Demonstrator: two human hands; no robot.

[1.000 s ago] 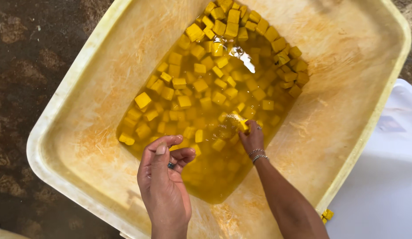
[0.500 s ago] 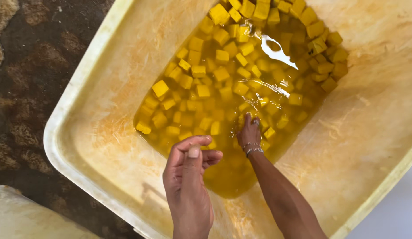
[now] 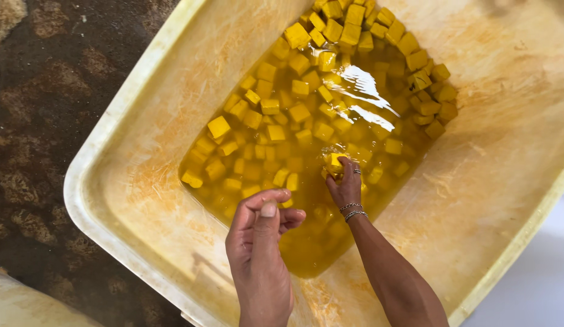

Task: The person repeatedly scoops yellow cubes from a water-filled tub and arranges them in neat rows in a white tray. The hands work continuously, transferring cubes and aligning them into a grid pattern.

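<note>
A big pale-yellow rectangular tub [image 3: 142,200] sits on dark mottled ground [image 3: 46,121], holding amber liquid [image 3: 306,242] and yellow cubes [image 3: 294,91], too many and too overlapped to count; several dozen show. No package, label or sign is visible. The right hand [image 3: 345,181], with one ring and two thin bracelets, dips into the liquid and pinches one yellow cube [image 3: 335,162] between its fingertips. The left hand [image 3: 261,239] hovers above the liquid, fingers curled loosely inward, holding nothing visible.
</note>
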